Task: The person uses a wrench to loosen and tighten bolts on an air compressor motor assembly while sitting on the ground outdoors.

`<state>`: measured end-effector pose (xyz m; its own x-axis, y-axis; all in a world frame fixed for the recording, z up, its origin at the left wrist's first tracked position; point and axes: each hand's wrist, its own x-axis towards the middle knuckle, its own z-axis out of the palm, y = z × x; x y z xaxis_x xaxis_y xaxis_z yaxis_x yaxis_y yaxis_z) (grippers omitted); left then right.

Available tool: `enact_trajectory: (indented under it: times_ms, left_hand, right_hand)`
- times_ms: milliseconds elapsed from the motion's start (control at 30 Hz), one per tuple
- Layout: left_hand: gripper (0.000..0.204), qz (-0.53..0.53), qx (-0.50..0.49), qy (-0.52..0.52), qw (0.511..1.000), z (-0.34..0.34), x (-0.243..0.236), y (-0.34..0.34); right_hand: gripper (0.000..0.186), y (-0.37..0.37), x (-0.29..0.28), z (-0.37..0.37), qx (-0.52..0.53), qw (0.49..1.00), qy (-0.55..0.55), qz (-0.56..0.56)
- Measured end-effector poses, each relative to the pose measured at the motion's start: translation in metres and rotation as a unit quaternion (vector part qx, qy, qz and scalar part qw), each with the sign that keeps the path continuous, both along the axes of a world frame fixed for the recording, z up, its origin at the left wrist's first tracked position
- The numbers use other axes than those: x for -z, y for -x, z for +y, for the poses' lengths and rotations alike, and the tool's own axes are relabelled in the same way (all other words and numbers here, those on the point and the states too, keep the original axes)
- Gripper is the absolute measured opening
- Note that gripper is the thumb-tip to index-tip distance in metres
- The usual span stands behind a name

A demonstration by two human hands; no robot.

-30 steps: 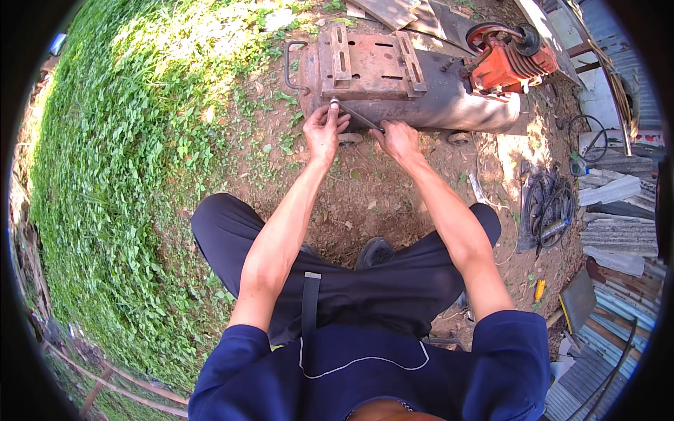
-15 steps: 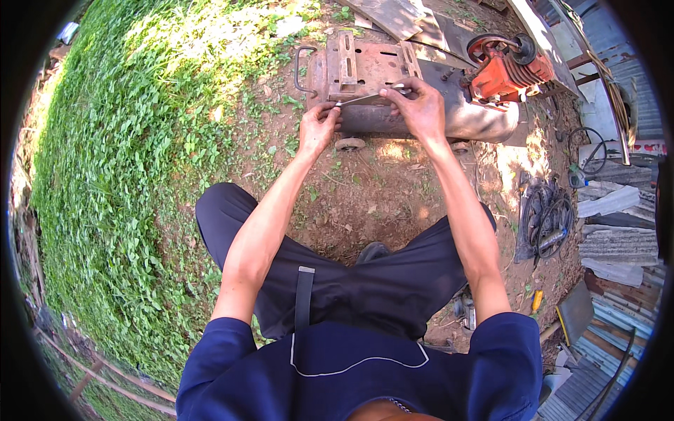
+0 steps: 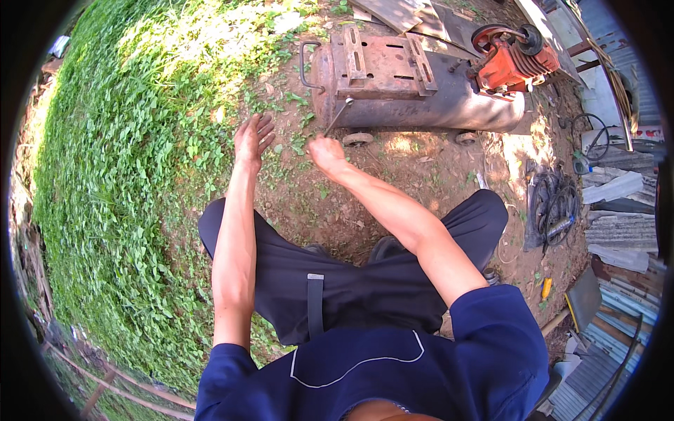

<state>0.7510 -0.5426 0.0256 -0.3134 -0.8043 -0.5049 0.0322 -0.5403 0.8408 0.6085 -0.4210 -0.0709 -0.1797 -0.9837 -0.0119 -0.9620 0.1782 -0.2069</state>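
Near the middle, the right hand grips a thin metal tool. Left of it, the left hand is empty, fingers spread. The tool points to the left part of a rusty tank. A red machine sits on the tank's right end.

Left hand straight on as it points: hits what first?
Way looks free as far as shown: the left hand would likely pass over low leafy plants, left of the tank handle; height unclear.
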Motion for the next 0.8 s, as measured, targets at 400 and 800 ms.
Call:
enact_trajectory:
  times_ms: [400, 800]
  left_hand:
    - [0.038, 0.079, 0.155, 0.052, 0.983, 0.073, -0.003, 0.133]
    - [0.041, 0.130, 0.273, 0.136, 0.944, 0.108, -0.026, 0.133]
  right_hand:
    - [0.018, 0.132, -0.073, 0.115, 0.017, 0.981, -0.136, 0.136]
    - [0.031, 0.094, -0.079, 0.147, -0.205, 0.969, -0.093, -0.099]
